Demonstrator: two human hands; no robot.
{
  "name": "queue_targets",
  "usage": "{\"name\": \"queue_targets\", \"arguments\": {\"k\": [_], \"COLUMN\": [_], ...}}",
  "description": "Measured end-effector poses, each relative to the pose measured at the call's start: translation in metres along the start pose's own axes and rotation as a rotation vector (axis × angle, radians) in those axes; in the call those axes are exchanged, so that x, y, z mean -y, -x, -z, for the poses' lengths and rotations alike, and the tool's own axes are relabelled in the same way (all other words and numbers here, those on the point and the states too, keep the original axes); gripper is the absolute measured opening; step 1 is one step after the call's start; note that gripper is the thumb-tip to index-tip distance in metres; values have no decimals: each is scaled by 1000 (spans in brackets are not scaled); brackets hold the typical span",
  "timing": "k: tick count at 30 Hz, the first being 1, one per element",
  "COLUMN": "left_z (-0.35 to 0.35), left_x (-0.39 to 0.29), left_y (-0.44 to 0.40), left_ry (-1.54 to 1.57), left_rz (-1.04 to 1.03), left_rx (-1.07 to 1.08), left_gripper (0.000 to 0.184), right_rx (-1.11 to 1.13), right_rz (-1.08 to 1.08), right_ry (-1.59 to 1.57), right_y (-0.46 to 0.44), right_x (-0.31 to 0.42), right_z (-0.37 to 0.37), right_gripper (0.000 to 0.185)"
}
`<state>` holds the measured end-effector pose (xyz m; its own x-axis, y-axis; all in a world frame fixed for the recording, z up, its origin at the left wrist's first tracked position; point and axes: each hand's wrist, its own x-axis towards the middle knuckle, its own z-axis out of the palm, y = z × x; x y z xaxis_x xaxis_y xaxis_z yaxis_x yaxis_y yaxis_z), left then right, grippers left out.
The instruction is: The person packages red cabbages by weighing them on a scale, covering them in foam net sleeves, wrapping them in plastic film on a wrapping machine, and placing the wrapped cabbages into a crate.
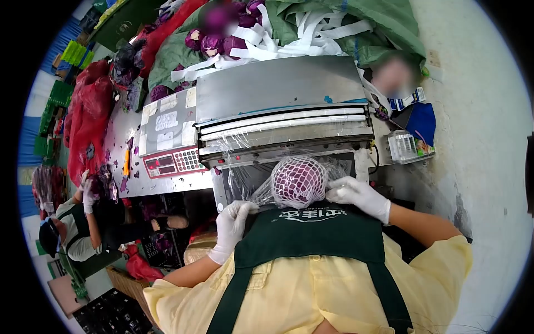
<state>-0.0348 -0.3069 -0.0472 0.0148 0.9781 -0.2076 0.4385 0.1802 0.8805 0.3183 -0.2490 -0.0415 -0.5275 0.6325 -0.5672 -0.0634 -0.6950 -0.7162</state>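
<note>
A purple cabbage in a white net sleeve rests on clear plastic film at the near edge of the wrapping machine, close to the green apron. My left hand, in a white glove, has its fingers pinched on the film to the left of the cabbage. On the right side my right hand, also gloved, is closed on the film beside the net. Film stretches from the machine's rollers down to the cabbage. The underside of the cabbage is hidden.
Left of the machine stands a scale with a keypad. An orange cutter lies on the metal table. Purple cabbages and white net sleeves are piled behind. A plastic box is at right; a co-worker works at far left.
</note>
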Motion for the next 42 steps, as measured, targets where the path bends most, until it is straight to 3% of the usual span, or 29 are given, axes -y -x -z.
{"name": "queue_targets", "arguments": {"k": [2,3,4,6,7,8,9,11,12,13,15,17,18,19,21,22,25,26,27,30,31,33,36,37,39,40,41,42], "left_z": [-8,-12,-12,3,-1,-5,-10,-13,-39,-55,-100,-140,-150,-153,-156,-153,-117,-104,-89,-36,-22,3,42,53,83,97,109,111], "left_x": [-6,-16,-14,-32,-30,-18,0,4,88,100,132,157,160,165,166,164,120,107,95,77,73,64,41,29,-10,-28,-40,-36], "left_y": [-9,-26,-32,-16,-4,7,19,37,40,30,8,-16,-23,-18,-8,-5,-5,-7,-6,0,2,1,-15,-23,-36,-41,-30,-31], "left_ry": [419,613,703,887,893,893,816,703,654,583,222,-204,-208,-14,393,574,960,1050,1125,1222,1231,1228,1146,1104,946,802,777,716], "left_rz": [51,152,194,404,551,573,713,891,916,828,474,-125,-240,-161,-60,25,300,368,429,542,572,621,616,556,228,-63,72,13], "left_rx": [-64,-116,-144,-20,-162,-181,-136,-84,42,174,573,863,860,773,590,576,664,707,752,848,858,869,756,627,227,143,325,521], "left_gripper": [28,37,35,32,29,29,29,25,24,24,21,26,30,29,29,29,30,31,31,32,33,34,35,36,37,41,45,53], "right_rx": [-114,-373,-438,-519,-500,-482,-504,-446,-389,-255,-97,-261,-204,-142,87,78,-79,-238,-325,-57,204,432,977,777,486,551,278,50], "right_rz": [159,95,130,-20,-38,-56,-302,-448,-467,-326,-162,-434,-345,-260,143,391,659,789,998,1123,1064,992,134,153,106,157,460,463], "right_ry": [500,161,115,-28,-49,-70,-48,26,84,555,1016,90,21,-55,763,1103,1229,1413,1432,1370,1032,692,-306,-128,-179,-282,213,187], "right_y": [1,1,-1,8,9,12,19,13,2,-32,-61,-82,-81,-80,-77,-76,-77,-68,-76,-93,-99,-109,-113,-112,-120,-120,-127,-124], "right_x": [-5,12,11,17,10,0,-26,-74,-106,-152,-184,-170,-171,-172,-157,-151,-80,-28,-29,17,28,40,36,35,16,19,4,-1], "right_z": [-6,-18,-16,-15,-13,-9,10,40,52,65,55,10,3,-3,-6,-7,-36,-80,-94,-153,-175,-212,-240,-241,-233,-233,-218,-213], "right_gripper": [36,39,39,41,41,42,43,41,41,40,42,36,35,35,33,32,18,19,25,18,22,30,40,38,28,24,21,19]}}
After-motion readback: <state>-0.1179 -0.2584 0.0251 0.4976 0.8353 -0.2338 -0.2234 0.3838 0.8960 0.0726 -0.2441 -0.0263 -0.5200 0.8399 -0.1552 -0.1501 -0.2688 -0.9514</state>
